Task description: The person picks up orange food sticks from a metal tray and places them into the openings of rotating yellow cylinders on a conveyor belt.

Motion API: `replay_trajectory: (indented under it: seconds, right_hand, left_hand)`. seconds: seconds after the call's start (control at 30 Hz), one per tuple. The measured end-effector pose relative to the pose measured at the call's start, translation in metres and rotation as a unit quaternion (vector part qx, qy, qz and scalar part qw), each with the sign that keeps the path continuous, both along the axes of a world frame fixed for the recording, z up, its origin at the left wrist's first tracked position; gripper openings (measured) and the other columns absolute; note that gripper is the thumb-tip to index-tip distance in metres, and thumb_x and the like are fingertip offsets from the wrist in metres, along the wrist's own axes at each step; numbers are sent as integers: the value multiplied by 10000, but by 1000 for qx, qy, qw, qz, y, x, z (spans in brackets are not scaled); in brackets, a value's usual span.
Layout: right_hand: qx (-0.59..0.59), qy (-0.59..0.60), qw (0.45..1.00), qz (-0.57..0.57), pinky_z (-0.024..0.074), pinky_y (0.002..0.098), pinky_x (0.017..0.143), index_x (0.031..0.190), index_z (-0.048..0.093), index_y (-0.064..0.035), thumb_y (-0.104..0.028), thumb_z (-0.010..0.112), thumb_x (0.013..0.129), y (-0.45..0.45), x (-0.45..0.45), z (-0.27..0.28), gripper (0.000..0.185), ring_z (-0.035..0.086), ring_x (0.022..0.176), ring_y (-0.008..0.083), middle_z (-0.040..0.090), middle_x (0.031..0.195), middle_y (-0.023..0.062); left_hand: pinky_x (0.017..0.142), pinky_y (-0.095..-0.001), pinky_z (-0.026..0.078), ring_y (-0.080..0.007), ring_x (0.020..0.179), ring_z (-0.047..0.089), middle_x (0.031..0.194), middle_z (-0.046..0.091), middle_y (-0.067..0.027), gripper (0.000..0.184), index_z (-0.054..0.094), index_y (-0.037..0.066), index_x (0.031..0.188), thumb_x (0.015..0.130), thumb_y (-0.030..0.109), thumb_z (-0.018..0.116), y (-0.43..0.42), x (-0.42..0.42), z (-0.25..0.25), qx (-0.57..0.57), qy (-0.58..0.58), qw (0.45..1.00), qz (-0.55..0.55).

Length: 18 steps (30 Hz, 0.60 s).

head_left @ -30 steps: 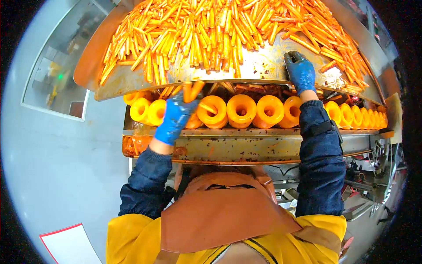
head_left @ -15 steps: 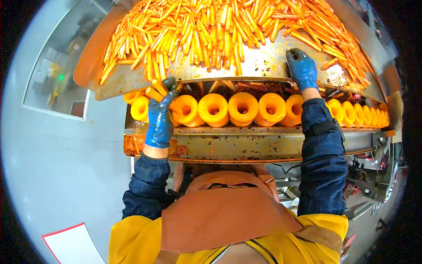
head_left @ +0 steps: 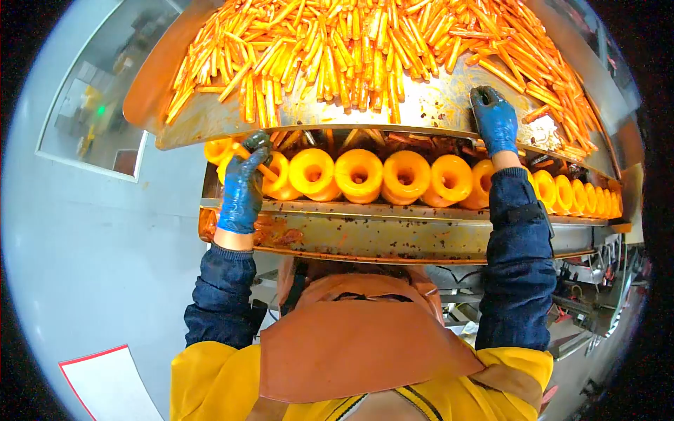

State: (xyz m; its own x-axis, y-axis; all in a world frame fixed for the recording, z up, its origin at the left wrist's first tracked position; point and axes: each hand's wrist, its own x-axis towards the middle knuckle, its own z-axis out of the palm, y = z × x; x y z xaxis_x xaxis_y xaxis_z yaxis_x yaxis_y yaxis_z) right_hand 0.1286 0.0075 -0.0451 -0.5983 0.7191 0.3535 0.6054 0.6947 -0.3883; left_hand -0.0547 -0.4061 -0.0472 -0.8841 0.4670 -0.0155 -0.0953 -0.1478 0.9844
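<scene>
While left hand [head_left: 241, 198] pinches orange sticks [head_left: 241, 150] within grip at left part of cup row [head_left: 359, 194], right hand [head_left: 497, 124] rests curled on metal tray [head_left: 428, 105], near edge; its closure cannot be told.

Sticks [head_left: 337, 52] heaped on tray [head_left: 442, 98], 12 o'clock. Funnel row [head_left: 359, 194] nearside of tray, 10 to 3. Trough [head_left: 365, 240] nearer yet. Window [head_left: 105, 91], 10; sheet [head_left: 116, 382], 8.
</scene>
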Motion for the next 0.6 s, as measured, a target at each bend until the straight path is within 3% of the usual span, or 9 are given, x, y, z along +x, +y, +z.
replay_trajectory:
  seconds: [0.13,0.2,0.3,0.4,0.43,0.47,0.53,0.57,0.6]
  right_hand:
    - [-18,-15,1000,-12,468,427,833,998,655,-114,-398,492,864,-3,0,5,353,596,948,354,627,1043,167]
    - [-12,-14,1000,-11,469,426,832,998,655,-115,-398,494,862,-5,0,5,353,596,947,352,628,1040,166]
    - [7,-9,1000,3,470,425,829,996,655,-115,-400,499,857,2,0,-3,354,596,946,350,629,1035,164]
    - [10,5,1000,8,470,426,829,996,656,-115,-403,502,854,4,0,-3,356,595,946,349,629,1036,163]
    - [-4,12,1000,2,469,427,829,996,656,-115,-404,503,853,2,0,-2,357,595,946,349,629,1038,162]
    - [-4,11,1000,2,469,427,829,996,656,-115,-404,503,853,0,0,-1,357,595,946,349,629,1038,162]
    - [-18,6,1000,-5,470,424,831,996,656,-114,-407,504,855,-1,0,2,359,596,943,350,628,1041,160]
    - [-18,7,1000,-8,470,424,831,996,656,-114,-407,504,855,0,1,1,359,596,943,350,628,1041,160]
    - [-13,3,1000,-9,470,422,833,997,657,-114,-408,505,856,2,0,0,360,597,942,351,627,1042,162]
  left_hand:
    - [926,-293,435,-174,1043,555,1134,595,-94,342,543,-16,1182,879,140,560,11,-11,13,-23,88,995,44]
    - [880,-287,450,-155,1004,567,1114,607,-90,303,609,-1,1093,847,170,646,22,-48,20,-159,251,952,69]
    - [894,-386,461,-332,1075,562,1164,567,-240,635,524,-12,1199,739,386,705,33,-151,-21,-521,534,665,35]
    - [895,-424,457,-390,1076,542,1184,539,-273,671,495,-13,1216,737,422,670,85,-123,23,-647,359,672,-3]
    - [879,-426,467,-370,1055,561,1186,555,-231,522,551,9,1145,770,365,623,93,-124,24,-681,364,636,-1]
    - [879,-426,467,-370,1055,561,1186,555,-231,522,551,9,1145,770,365,623,95,-127,31,-681,364,636,-2]
    - [871,-413,477,-336,1049,572,1190,570,-176,403,592,47,1109,793,297,590,92,-136,47,-733,343,561,-174]
    - [860,-397,487,-320,999,597,1131,605,-150,317,618,86,1091,812,219,545,58,-158,43,-586,497,579,-271]
    - [823,-387,501,-335,872,624,1033,637,-157,314,615,79,1089,809,202,548,23,-184,15,-384,686,593,-174]
